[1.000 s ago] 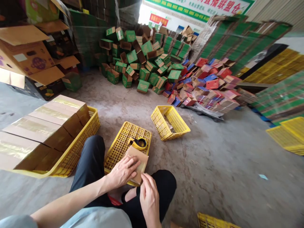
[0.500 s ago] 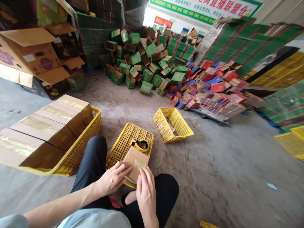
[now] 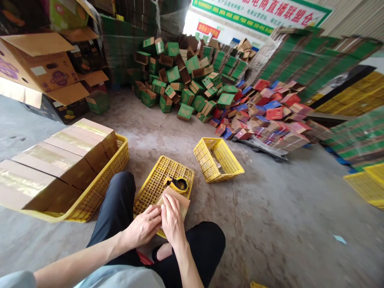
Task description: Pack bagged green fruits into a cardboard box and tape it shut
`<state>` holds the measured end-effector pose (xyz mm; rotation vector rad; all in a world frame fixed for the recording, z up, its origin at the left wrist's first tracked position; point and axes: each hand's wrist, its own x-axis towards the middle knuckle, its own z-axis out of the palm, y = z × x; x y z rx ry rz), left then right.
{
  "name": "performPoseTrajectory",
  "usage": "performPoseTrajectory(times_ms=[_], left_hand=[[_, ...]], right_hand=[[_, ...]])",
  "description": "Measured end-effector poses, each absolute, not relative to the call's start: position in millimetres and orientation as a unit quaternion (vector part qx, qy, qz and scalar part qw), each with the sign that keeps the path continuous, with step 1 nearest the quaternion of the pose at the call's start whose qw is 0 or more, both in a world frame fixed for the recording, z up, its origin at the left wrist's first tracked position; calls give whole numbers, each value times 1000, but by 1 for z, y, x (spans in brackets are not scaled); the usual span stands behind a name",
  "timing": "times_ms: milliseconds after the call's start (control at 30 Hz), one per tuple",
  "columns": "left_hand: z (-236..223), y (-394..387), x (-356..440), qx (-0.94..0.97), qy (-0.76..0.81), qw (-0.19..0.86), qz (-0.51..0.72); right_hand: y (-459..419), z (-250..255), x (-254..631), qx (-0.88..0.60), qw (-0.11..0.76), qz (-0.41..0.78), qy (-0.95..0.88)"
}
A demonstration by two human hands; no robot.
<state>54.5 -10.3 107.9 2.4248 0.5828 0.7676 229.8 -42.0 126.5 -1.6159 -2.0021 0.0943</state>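
Observation:
A small brown cardboard box (image 3: 183, 203) rests tilted on an overturned yellow plastic crate (image 3: 163, 168) between my knees. My left hand (image 3: 144, 225) grips its near left edge with curled fingers. Across the top of the box lies my right hand (image 3: 172, 218), fingers stretched out and close together, its thumb side near the left fingertips. Much of the box's top is hidden under this hand. Just beyond the box, a yellow and black tape dispenser (image 3: 179, 184) sits on the crate.
On the left stands a yellow crate (image 3: 122, 160) of taped cardboard boxes (image 3: 67, 146). Another yellow crate (image 3: 222, 162) is ahead on the right. Farther off are piled green boxes (image 3: 186, 110), red and blue boxes (image 3: 274, 113), and large open cartons (image 3: 39, 66).
My right hand has moved left and forward from the box's right edge onto its top, near my left hand. The left hand has barely shifted.

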Motion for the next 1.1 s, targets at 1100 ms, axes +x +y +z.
performPoseTrajectory(times_ms=[1100], left_hand=[[99,-19,82,951,218,153,158]], right_hand=[[-149,98,254,-694,246,-97,-670]])
